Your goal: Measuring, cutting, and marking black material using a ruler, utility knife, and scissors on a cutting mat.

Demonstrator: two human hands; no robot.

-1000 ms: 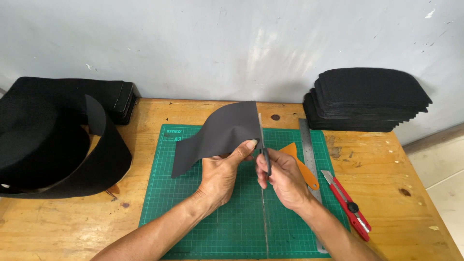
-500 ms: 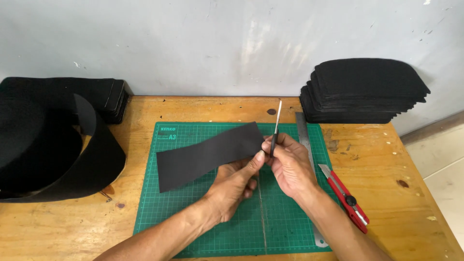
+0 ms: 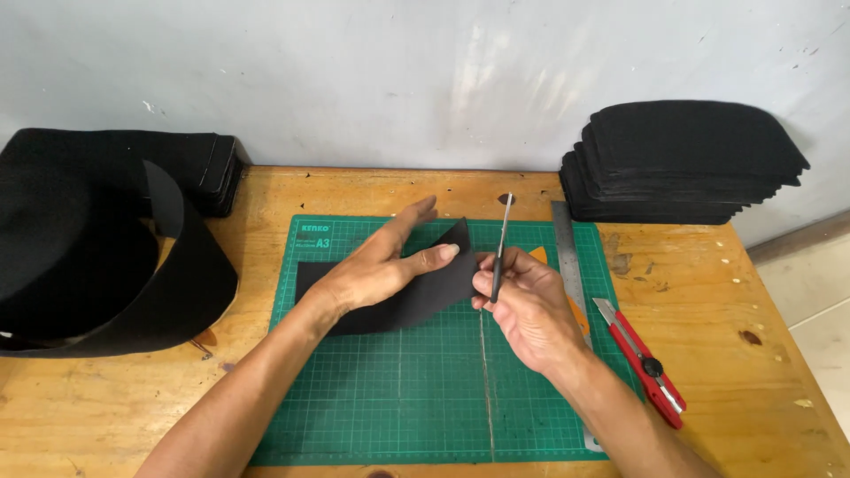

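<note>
A worn wooden bench [image 3: 266, 190], marked with dark stains and small chips, stands against a pale, scuffed wall [image 3: 354, 80]. A green cutting mat [image 3: 398, 389] with a printed grid lies at its middle. On the mat rests a black felt piece [image 3: 416, 301]; the left hand [image 3: 381, 265] lies flat on it, fingers spread, pressing it down. The right hand [image 3: 527, 310] is closed around a thin dark cutting tool [image 3: 500, 248], held upright just beside the felt's right edge. A steel ruler [image 3: 567, 257] runs along the mat's right side, with a red utility knife [image 3: 642, 358] near it on the wood. A stack of cut black pieces [image 3: 682, 164] sits at the far right, and a large coil of black felt strip [image 3: 88, 257] fills the left end.
</note>
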